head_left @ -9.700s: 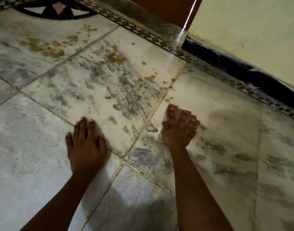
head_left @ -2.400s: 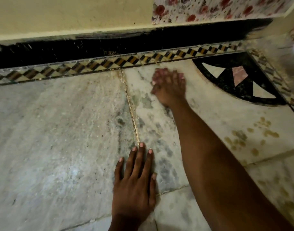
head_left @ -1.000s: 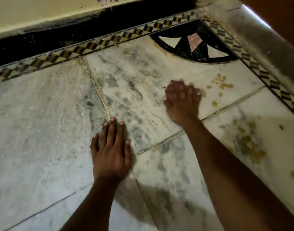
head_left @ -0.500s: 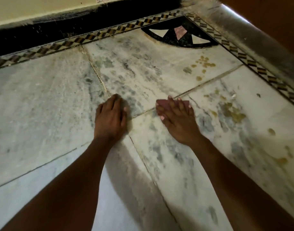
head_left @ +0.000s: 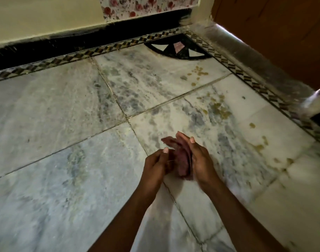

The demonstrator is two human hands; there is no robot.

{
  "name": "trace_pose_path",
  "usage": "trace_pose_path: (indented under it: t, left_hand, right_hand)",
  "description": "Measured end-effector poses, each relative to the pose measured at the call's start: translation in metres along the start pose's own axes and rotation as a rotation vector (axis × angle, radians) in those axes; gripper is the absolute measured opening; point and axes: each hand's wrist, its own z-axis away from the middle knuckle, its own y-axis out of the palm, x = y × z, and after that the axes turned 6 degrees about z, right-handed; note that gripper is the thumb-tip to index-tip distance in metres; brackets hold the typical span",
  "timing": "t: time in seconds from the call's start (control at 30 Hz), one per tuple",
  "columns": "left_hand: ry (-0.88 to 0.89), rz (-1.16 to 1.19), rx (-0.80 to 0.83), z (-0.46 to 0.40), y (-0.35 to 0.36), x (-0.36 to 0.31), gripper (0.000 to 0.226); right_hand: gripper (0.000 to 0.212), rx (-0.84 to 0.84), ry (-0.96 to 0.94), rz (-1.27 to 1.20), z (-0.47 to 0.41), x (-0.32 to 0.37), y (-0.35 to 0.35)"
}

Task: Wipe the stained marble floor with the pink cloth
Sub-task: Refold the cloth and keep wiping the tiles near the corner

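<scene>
Head view, only one feed. Both hands were up off the marble floor (head_left: 64, 115), held together in front of me, nearer me than the four-slab joint.

Pink cloth (head_left: 181, 157) sat bunched between the two hands, clear of the floor as far as I could tell. One corner of it stuck out on the far side, toward the joint.

Right hand (head_left: 201, 160): grip clamped on the cloth, thumb lying along its near-right side, fingers wrapped behind it. Some motion blur at the wrist.

Left hand (head_left: 158, 163): fingers curled, thumb tip up against the cloth's left edge. It looked like a pinch on the cloth, though the contact was partly hidden by the knuckles.

Stains (head_left: 219, 108): yellow-brown spots were spread over the slab to the right of the joint and beyond it. A second cluster (head_left: 199, 71) sat on the far slab, just short of the black corner inlay (head_left: 177, 50). More spots trailed along the right side toward the patterned border strip (head_left: 255, 84).

Beyond the joint, grey mottling ran across the slabs. The black skirting (head_left: 83, 40) and a cream wall (head_left: 46, 15) were behind the border. A floral sheet (head_left: 146, 4) was on the wall above the inlay. A brown door (head_left: 282, 33) stood right of the inlay.
</scene>
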Motion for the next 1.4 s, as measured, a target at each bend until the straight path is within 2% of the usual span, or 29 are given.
trace_pose_path:
  t: [0.03,0.2,0.33,0.43,0.53,0.67,0.8,0.93,1.0,1.17,1.3,1.4]
  left_hand:
    - [-0.037,0.062,0.019,0.01,0.007,-0.004,0.037]
    - [-0.06,0.202,0.015,0.05,0.022,-0.019,0.027]
    - [-0.059,0.179,-0.018,0.063,0.025,-0.027,0.024]
    - [-0.02,0.134,0.02,0.072,0.029,-0.035,0.026]
    - [-0.051,0.163,0.025,0.08,0.035,-0.044,0.024]
    - [-0.048,0.16,-0.023,0.086,0.04,-0.052,0.037]
    - [0.059,0.06,0.003,0.093,0.043,-0.053,0.033]
    - [0.152,-0.018,0.079,0.098,0.046,-0.056,0.031]
    - [0.177,-0.074,0.083,0.096,0.049,-0.057,0.029]
    - [0.275,-0.177,0.016,0.089,0.052,-0.062,0.026]
    - [0.294,-0.234,-0.029,0.089,0.05,-0.071,0.021]
    - [0.333,-0.328,-0.04,0.089,0.048,-0.08,0.03]
  right_hand:
    - [0.065,0.013,0.008,-0.026,0.006,0.0,-0.001]
    - [0.037,-0.009,-0.077,-0.027,0.039,0.017,-0.008]
    - [0.036,-0.163,-0.174,0.092,0.059,0.029,-0.018]
    - [0.026,-0.19,-0.199,0.162,0.067,0.039,-0.029]
    - [0.016,-0.2,-0.194,0.182,0.077,0.047,-0.038]
    - [0.014,-0.172,-0.221,0.132,0.09,0.054,-0.046]
    - [0.008,-0.11,-0.208,0.147,0.099,0.059,-0.054]
    - [0.015,-0.045,-0.24,0.266,0.106,0.056,-0.055]
    - [0.01,-0.078,-0.178,0.184,0.106,0.054,-0.054]
    - [0.011,-0.199,0.018,-0.245,0.107,0.054,-0.062]
    - [0.027,-0.223,0.149,-0.513,0.104,0.05,-0.073]
    - [0.022,-0.244,0.261,-0.629,0.106,0.048,-0.082]
